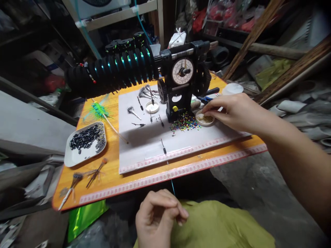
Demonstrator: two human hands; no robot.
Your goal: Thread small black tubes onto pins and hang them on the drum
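Observation:
My left hand is low in front of the table edge, fingers curled together in a pinch. A thin blue line runs down to these fingers from near a small black piece with a wire end on the white board. My right hand reaches to a small round white dish holding tiny gold-coloured bits. Its thumb and forefinger are pressed together at the dish; anything between them is too small to make out. Beside the dish lies a heap of small multicoloured beads.
A black hand-cranked machine with a dial and coil-wrapped drum stands on the board. At left, a white tray holds black cylinders and metal bits. Wire bundles and a green-bristled stick lie nearby.

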